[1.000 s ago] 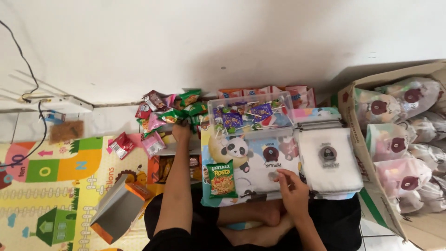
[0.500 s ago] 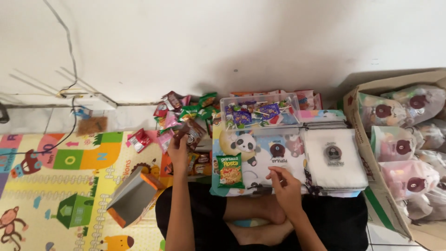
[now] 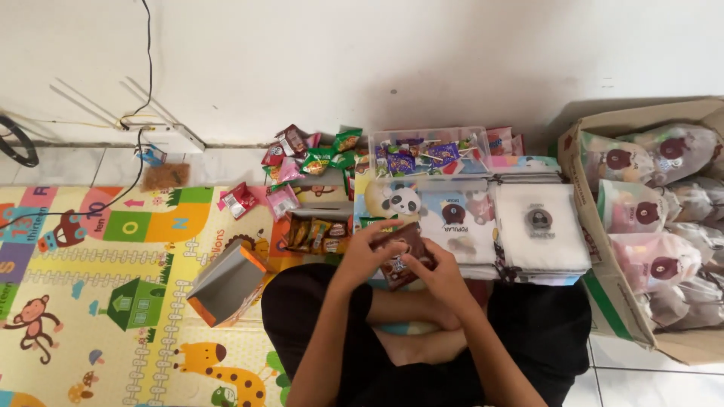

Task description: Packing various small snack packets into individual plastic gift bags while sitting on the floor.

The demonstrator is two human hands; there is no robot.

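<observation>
Brown snack packet (image 3: 398, 260) half hidden under fingers (image 3: 377, 240); cardboard box (image 3: 603, 301) cut off right

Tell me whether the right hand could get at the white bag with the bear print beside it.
Probably yes: the right hand is busy holding a brown snack packet with the left hand, but the white bag lies uncovered just right of it.
</observation>
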